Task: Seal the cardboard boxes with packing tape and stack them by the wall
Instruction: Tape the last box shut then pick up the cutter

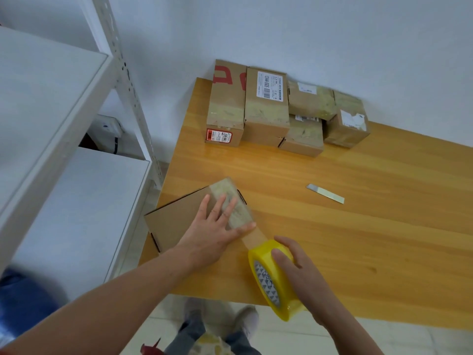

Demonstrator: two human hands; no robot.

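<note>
To seal well, the person should hold the strip of tape (256, 236) taut and low, smooth it firmly over the seam, then cut it just past the edge. The left hand (217, 226), fingers straight and spread, presses flat on the taped end of the flat brown cardboard box (174, 221) at the corner of the wooden tabletop (358, 239). The right hand (299, 267), just beside it and nearer the body, curls round the yellow roll of packing tape (268, 280). A small metal blade (325, 193) lies beyond the right hand. The sealed brown boxes (266, 108) stand well beyond both hands, against the white wall (332, 47).
</note>
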